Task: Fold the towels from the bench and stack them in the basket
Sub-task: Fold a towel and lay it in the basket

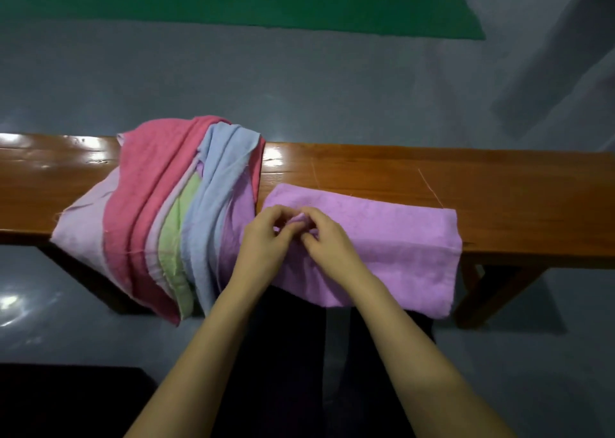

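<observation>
Purple towel (pixel 382 238): spread flat on wooden bench (pixel 499 184), long axis along the bench's length, near side draped over the front edge. Left hand (pixel 266 238), right hand (pixel 327 238): touching, both pinching a raised fold at the towel's left end. Heap of towels (pixel 173 204): just beside, hanging over the front edge.

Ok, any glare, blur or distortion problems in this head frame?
Head view: glare patches on the wooden bench and the floor lower left; dim overall; wide-angle bowing of the bench; slight softness, yet both hands and the purple towel read clearly.
</observation>
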Tool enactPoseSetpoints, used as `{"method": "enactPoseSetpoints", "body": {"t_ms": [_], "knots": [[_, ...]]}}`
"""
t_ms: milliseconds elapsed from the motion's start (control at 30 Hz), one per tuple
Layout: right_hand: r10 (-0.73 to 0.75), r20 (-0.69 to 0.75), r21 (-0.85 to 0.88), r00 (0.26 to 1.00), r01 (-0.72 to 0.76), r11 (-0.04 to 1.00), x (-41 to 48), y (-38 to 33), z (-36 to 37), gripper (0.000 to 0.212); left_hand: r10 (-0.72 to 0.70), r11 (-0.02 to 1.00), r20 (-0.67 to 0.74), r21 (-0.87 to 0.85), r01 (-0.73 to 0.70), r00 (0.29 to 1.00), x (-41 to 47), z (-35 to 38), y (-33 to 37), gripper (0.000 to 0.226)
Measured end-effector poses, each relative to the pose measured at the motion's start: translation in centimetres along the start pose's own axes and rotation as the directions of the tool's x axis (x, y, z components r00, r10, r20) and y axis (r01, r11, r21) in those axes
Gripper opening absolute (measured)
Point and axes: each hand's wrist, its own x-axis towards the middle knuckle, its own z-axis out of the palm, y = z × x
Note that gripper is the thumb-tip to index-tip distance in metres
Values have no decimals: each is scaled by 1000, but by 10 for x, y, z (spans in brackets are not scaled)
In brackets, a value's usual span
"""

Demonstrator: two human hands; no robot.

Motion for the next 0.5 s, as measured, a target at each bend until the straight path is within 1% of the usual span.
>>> {"method": "enactPoseSetpoints", "body": {"t_ms": [67,133,167,200,267,333,367,400,467,500], "knots": [[39,4,-64,999,-38,997,16,10,1,5,-15,999,-47,33,17,999,8,-7,-5,9],[33,-25,-115,999,-36,993,26,18,4,26,-19,993,-116,115,33,993,17,-14,-13,6],[44,-48,-93,998,-49,994,29,20,7,31,-20,982,-138,184,45,990,24,-16,-19,11],[50,-68,-70,996,-55,996,31,23,10,31,-16,963,-138,264,52,990,31,-15,-26,17],[80,-82,7,993,-79,997,32,26,12,24,-31,912,-97,404,68,995,43,-9,-35,24],[86,-66,201,994,-72,977,36,27,8,8,-92,854,-78,507,119,993,49,-1,-36,29],[86,-49,284,995,-69,957,38,27,4,8,-154,825,-74,539,169,985,50,2,-33,35],[89,-28,349,996,-73,934,41,28,-1,14,-225,800,-74,556,228,972,53,3,-30,45],[93,20,395,995,-93,914,43,32,-10,19,-346,769,-54,555,317,937,58,0,-23,63],[93,42,396,995,-102,912,43,33,-13,19,-391,763,-5,558,327,920,61,-3,-19,67]]}}
